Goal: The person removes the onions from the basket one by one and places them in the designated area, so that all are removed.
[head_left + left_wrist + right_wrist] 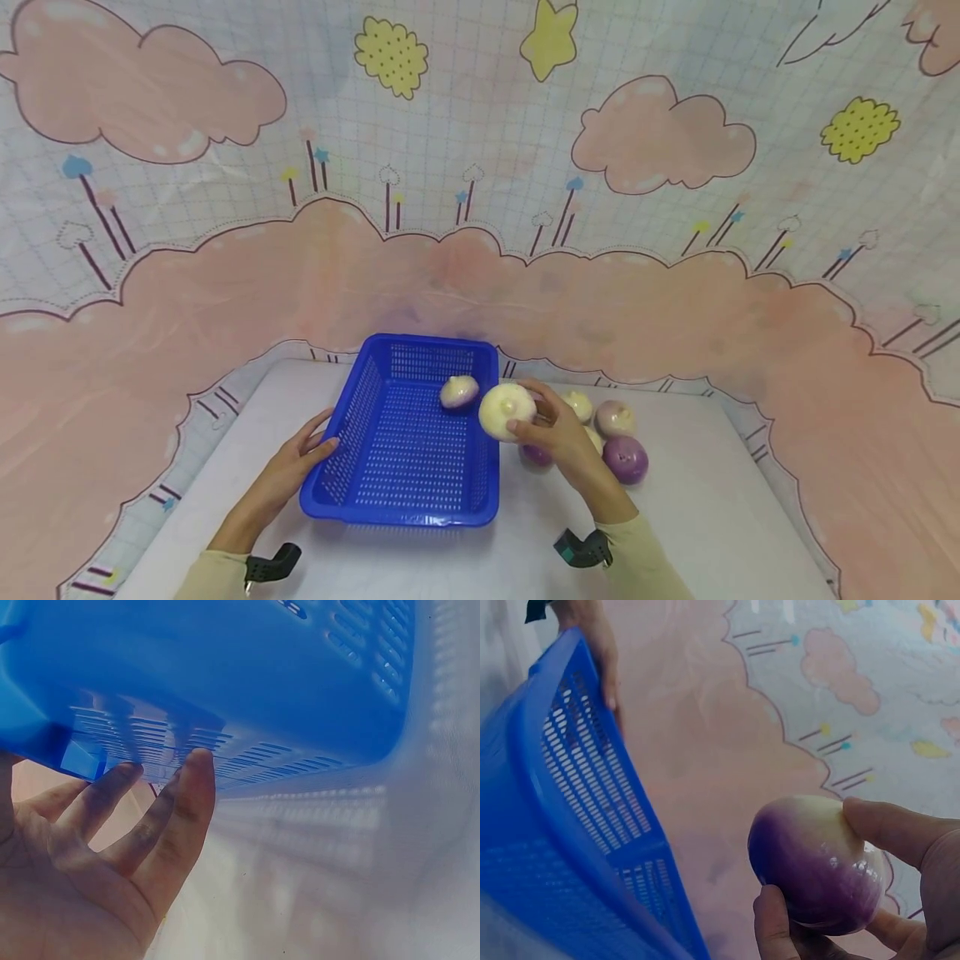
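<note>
My right hand [558,429] holds a purple-and-cream turnip [817,862] between thumb and fingers, just beyond the right rim of a blue plastic basket [408,521]. Its cream side, with a small stub, faces up in the head view; the glossy purple side shows in the right wrist view. At the basket's left side, my left hand [292,462] grips the rim. From below, the left wrist view has its fingers [196,787] against the slotted outer wall, the thumb mostly out of sight. One turnip [458,391] lies inside the basket, near its right wall.
Several more turnips sit in a group on the white table right of the basket, among them a deep purple one [626,460] and a paler one [615,417]. My right hand partly hides the group. A patterned cloth [525,308] hangs behind the table.
</note>
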Tool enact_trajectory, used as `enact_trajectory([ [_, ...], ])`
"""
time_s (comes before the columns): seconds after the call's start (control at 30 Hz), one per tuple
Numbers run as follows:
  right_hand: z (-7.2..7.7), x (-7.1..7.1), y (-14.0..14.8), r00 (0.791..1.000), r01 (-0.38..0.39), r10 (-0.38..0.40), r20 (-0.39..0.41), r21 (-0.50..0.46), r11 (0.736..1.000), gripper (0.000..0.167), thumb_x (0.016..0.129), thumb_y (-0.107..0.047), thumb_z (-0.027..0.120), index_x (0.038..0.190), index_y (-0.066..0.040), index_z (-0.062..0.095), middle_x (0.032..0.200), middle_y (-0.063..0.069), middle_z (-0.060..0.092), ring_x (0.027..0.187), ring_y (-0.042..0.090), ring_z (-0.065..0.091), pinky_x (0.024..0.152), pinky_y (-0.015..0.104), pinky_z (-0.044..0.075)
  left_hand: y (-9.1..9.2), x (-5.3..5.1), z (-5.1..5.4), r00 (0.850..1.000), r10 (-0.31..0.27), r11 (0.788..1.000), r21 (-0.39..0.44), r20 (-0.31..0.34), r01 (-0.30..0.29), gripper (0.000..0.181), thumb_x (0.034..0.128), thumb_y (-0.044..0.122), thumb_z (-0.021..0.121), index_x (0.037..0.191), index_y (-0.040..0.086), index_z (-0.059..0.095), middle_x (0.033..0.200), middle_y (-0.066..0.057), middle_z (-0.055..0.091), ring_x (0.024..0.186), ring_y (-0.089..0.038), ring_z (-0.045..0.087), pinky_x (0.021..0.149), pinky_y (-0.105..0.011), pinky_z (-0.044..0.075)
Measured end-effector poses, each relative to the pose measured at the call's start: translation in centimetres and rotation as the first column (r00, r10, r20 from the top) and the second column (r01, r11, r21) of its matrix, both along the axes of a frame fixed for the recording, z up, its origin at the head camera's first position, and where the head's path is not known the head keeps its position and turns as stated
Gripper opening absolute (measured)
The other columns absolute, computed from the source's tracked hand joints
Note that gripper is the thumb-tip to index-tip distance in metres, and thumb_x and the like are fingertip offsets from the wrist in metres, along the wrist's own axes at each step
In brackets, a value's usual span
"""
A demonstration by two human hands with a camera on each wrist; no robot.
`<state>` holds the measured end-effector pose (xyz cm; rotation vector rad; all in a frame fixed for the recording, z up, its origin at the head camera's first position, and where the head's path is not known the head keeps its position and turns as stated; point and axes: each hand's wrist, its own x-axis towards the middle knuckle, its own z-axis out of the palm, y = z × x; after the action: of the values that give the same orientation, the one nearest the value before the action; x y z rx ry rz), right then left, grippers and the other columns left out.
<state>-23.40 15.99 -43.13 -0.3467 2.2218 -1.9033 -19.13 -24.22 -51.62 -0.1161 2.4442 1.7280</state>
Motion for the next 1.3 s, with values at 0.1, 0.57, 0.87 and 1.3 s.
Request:
enact_trajectory([
  [0.1, -0.4, 0.4, 0.8, 1.0, 0.018, -0.018, 0.011, 0.007, 1.0, 0.066, 0.085, -0.016, 0.075, 0.144, -0.023, 0.047, 0.143, 0.016, 0.051, 0.127, 0.034, 0.057, 0.098, 0.041, 0.054, 0.1, 0.0, 0.0, 1.0, 0.003, 1.0, 0.0, 0.005, -0.003, 0.077, 0.0989, 0.048, 0.052, 0.159, 0.026, 0.01, 0.16, -0.025, 0.025, 0.139, -0.051, 0.038, 0.109, -0.072, 0.027],
  [0.57, -2.3, 2.4, 4.0, 0.998, 0.057, -0.057, 0.014, 0.04, 0.998, 0.067, 0.083, -0.008, 0.074, 0.144, -0.012, 0.046, 0.139, 0.025, 0.048, 0.118, 0.03, 0.06, 0.092, 0.037, 0.056, 0.3, 0.2, 0.0, 1.0, 0.004, 1.0, -0.02, -0.008, -0.004, 0.076, 0.0994, 0.047, 0.051, 0.159, 0.024, 0.01, 0.159, -0.026, 0.025, 0.14, -0.052, 0.035, 0.109, -0.071, 0.028],
  [0.87, -4.8, 3.0, 5.1, 0.997, 0.054, -0.059, 0.051, 0.083, 0.995, 0.069, 0.083, -0.013, 0.076, 0.144, -0.012, 0.044, 0.139, 0.029, 0.05, 0.119, 0.034, 0.06, 0.091, 0.039, 0.057, 0.2, 0.0, -0.1, 1.0, 0.005, 1.0, -0.022, -0.011, -0.005, 0.076, 0.0996, 0.047, 0.051, 0.159, 0.024, 0.01, 0.159, -0.026, 0.026, 0.139, -0.052, 0.037, 0.109, -0.071, 0.029],
  [1.3, -7.8, 2.9, 5.9, 0.993, 0.06, -0.071, 0.089, 0.121, 0.991, 0.071, 0.084, -0.014, 0.075, 0.146, -0.007, 0.042, 0.145, 0.03, 0.046, 0.112, 0.028, 0.061, 0.083, 0.036, 0.059, 0.2, 0.1, 0.2, 1.0, 0.002, 1.0, -0.02, -0.007, -0.002, 0.075, 0.0999, 0.047, 0.05, 0.159, 0.025, 0.01, 0.159, -0.026, 0.025, 0.14, -0.052, 0.035, 0.109, -0.071, 0.029],
])
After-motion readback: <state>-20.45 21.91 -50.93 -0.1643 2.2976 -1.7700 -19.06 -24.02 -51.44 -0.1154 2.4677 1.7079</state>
